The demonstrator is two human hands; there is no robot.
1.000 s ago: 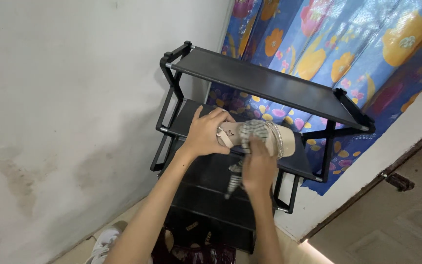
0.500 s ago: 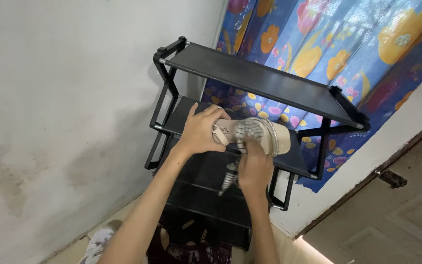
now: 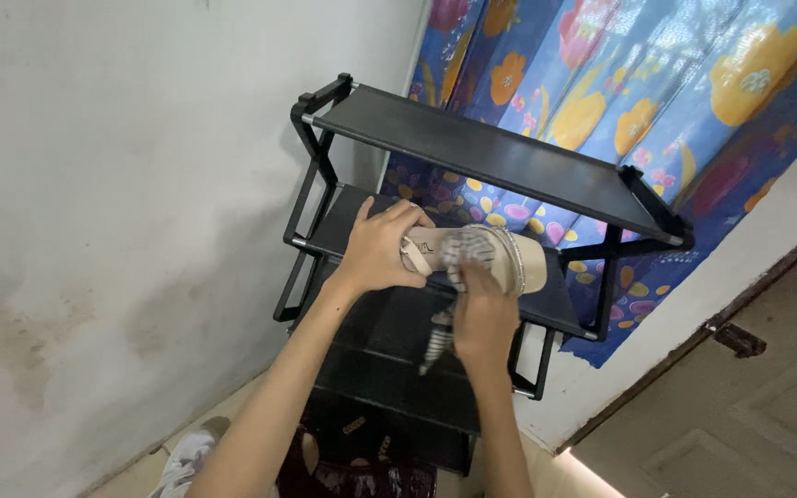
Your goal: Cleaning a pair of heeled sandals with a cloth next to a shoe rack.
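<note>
While both hands grip sandal [image 3: 491, 258] | left [image 3: 382, 251] heel | right [image 3: 483, 318] cloth [image 3: 437, 334]

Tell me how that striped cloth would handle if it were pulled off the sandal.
The striped cloth is probably floppy: it droops below the right hand in a loose tail. It likely weighs little, since it looks thin. It may snag on the beige sandal, held at the heel by the left hand.

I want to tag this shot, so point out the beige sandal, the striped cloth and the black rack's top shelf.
beige sandal [image 3: 529, 267], head view, on the toe end of its insole.
striped cloth [image 3: 437, 339], head view, on the hanging tail.
top shelf [image 3: 472, 152], head view, on its bare black surface.
</note>
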